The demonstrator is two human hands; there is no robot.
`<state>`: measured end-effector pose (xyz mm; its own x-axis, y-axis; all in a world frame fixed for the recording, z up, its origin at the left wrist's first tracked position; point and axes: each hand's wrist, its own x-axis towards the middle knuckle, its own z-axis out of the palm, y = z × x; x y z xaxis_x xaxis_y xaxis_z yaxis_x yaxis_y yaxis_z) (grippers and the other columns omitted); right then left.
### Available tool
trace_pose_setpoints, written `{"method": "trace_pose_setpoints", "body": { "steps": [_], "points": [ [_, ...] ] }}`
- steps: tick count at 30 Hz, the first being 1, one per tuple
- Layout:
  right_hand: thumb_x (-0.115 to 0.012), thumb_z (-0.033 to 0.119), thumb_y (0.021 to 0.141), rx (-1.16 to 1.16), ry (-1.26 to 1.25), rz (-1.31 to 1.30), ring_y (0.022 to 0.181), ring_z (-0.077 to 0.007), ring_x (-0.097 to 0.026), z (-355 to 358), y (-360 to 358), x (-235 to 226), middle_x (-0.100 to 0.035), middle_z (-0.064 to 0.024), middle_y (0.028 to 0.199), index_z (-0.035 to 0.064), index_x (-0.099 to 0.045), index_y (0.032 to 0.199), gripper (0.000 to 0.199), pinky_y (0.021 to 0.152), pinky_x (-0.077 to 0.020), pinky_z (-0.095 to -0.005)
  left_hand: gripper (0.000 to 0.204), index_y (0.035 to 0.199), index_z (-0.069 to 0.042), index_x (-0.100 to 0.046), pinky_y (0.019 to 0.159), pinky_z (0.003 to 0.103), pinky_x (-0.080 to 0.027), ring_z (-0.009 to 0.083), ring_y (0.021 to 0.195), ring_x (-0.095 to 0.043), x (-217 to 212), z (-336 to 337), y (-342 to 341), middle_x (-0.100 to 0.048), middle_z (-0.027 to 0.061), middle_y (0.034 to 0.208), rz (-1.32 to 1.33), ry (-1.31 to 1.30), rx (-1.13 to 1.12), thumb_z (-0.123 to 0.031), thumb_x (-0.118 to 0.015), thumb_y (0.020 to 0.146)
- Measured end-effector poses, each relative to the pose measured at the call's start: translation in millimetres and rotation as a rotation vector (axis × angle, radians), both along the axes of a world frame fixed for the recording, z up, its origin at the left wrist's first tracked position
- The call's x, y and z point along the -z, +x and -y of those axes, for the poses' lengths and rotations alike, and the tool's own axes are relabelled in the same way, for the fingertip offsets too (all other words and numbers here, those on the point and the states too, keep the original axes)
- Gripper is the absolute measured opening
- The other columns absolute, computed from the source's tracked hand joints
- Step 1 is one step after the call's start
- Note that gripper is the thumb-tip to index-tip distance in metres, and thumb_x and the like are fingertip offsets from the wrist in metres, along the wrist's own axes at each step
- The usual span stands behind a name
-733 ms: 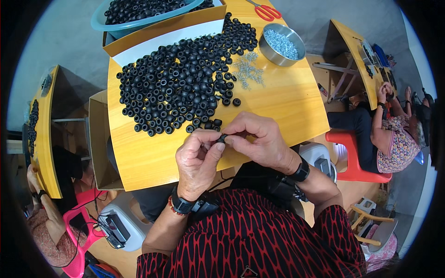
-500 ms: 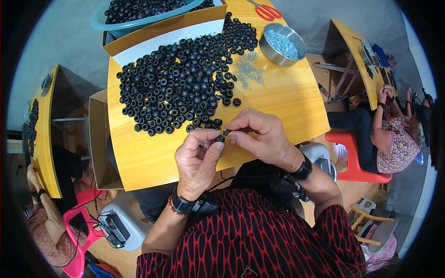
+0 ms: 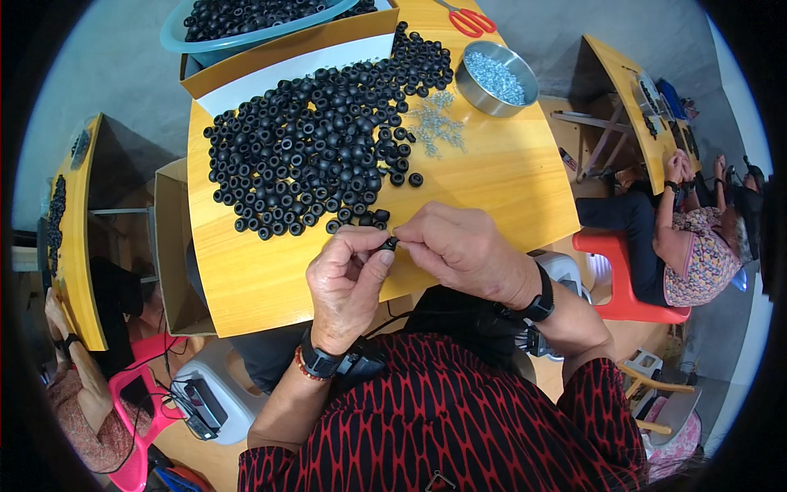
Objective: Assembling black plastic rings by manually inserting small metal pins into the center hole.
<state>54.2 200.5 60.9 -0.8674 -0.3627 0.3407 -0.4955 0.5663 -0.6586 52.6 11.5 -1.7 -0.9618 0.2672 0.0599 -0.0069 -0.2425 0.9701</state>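
Just above the near part of the table, my left hand (image 3: 346,275) is closed, pinching a small black rounded piece with a hole (image 3: 388,244) between thumb and fingers. My right hand (image 3: 469,252) meets it from the right, thumb and fingertips pressed together at the piece; whatever they hold is hidden by the fingers. Right beyond my hands lies a wide heap of similar black ring-like pieces (image 3: 287,156), a few of them close to my left fingertips. Small clear bits (image 3: 437,123) lie scattered beside the heap.
At the back stand a cardboard box (image 3: 287,70) and a blue basin (image 3: 176,37) of black pieces. A metal bowl (image 3: 529,90) of clear bits and red-handled scissors (image 3: 471,20) are on the wooden table (image 3: 508,189). Other people sit at tables on both sides.
My right hand has tilted over and its fingertips have closed in on the black piece, covering the small dark thing seen there before. My left hand keeps its pinch.
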Motion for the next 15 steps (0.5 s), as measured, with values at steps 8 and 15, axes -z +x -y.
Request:
{"method": "trace_pose_setpoints", "body": {
  "steps": [8,15],
  "points": [
    [-0.074,0.000,0.081,0.041,-0.011,0.027,0.072,-0.0283,-0.067,1.7,-0.2,0.9,-0.066,-0.0097,0.082,0.0036,-0.068,0.093,0.014,0.061,-0.0521,-0.0349,0.018,0.105,0.003,-0.066,0.068,0.021,-0.048,0.0060,0.078,-0.057,-0.4,-1.2,0.5,-0.064,0.0046,0.102,-0.007,0.017,-0.008,0.011,-0.067,0.089],
    [-0.072,0.003,0.084,0.089,-0.075,0.143,0.072,-0.0295,-0.067,2.2,-0.2,1.4,-0.066,-0.0120,0.079,0.0024,-0.068,0.091,0.009,0.061,-0.0530,-0.0360,0.018,0.104,0.002,-0.066,0.068,0.021,-0.048,0.0061,0.078,-0.057,-1.6,-0.8,0.4,-0.064,0.0048,0.101,-0.008,-0.012,-0.014,0.011,-0.068,0.088]
  ]
}}
